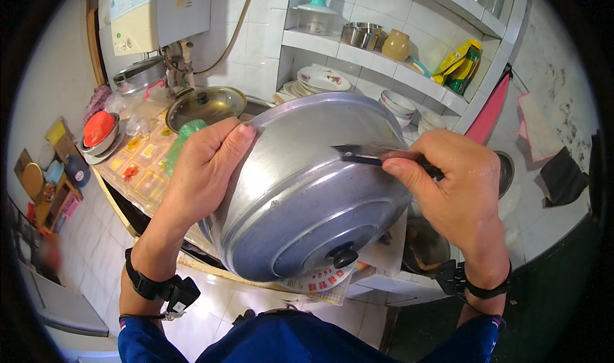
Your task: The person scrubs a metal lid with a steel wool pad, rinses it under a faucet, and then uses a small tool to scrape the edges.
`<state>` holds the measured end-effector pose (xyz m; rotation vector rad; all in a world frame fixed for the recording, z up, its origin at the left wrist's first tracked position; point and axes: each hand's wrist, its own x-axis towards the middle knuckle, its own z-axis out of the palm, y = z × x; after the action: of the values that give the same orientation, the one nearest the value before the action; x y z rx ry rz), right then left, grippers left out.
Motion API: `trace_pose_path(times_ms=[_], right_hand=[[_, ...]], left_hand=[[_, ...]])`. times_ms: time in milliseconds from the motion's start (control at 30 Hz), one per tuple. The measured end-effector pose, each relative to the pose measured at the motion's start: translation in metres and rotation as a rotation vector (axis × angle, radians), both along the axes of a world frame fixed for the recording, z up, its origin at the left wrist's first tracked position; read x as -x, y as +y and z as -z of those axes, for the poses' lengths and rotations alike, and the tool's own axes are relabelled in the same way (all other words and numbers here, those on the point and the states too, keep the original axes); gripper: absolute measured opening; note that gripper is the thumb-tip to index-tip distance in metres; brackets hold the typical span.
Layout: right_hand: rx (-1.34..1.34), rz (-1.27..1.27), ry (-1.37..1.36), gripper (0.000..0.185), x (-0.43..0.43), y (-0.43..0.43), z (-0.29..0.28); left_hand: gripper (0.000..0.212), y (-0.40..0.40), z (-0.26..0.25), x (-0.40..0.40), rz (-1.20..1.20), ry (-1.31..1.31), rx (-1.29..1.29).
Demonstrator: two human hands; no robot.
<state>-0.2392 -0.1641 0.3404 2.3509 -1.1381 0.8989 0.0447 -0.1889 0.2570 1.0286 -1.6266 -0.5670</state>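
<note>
A large aluminium pot [307, 142] with a domed lid [307, 228] is tilted before me. The lid's ridged top and black knob [343, 255] face down towards me. My left hand [208, 166] grips the pot's left side, its thumb pressed on the metal; a handle beneath the fingers cannot be made out. At the right, my right hand [446, 185] closes around what appears to be a black side handle [362, 158] with a metal bracket. Just behind my left hand lies a green plastic bag [184, 144].
A glass-lidded pan [206, 105] and a bowl with a red item [100, 128] stand on the patterned tablecloth [132, 161]. Tiled shelves [364, 56] hold dishes and containers behind the pot. A dark vessel [424, 245] sits low right. A water heater [158, 15] hangs upper left.
</note>
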Motion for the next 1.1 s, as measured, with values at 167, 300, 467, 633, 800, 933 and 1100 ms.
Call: trace_pose_path(times_ms=[167, 300, 467, 633, 800, 933, 1100], right_hand=[[0.017, 0.042, 0.015, 0.024, 0.002, -0.001, -0.003], [0.043, -0.018, 0.032, 0.025, -0.001, 0.000, -0.003], [-0.045, 0.051, -0.014, 0.025, 0.000, -0.001, -0.003], [-0.069, 0.118, -0.018, 0.025, -0.002, -0.004, -0.010], [-0.260, 0.068, -0.169, 0.023, 0.007, 0.001, -0.013], [-0.302, 0.076, -0.227, 0.022, 0.021, 0.005, -0.011], [-0.310, 0.120, -0.149, 0.023, 0.026, 0.004, -0.011]], left_hand=[[0.039, -0.001, 0.003, 0.000, -0.046, -0.019, 0.006], [0.039, 0.002, 0.001, 0.001, -0.039, 0.001, -0.034], [0.040, 0.001, 0.000, -0.001, -0.081, -0.066, 0.014], [0.038, 0.007, -0.006, 0.007, -0.011, -0.065, -0.039], [0.039, 0.011, -0.010, 0.015, -0.007, -0.116, 0.067], [0.037, 0.006, -0.009, 0.012, -0.009, -0.051, -0.020], [0.039, 0.003, -0.010, 0.014, -0.023, -0.078, -0.009]])
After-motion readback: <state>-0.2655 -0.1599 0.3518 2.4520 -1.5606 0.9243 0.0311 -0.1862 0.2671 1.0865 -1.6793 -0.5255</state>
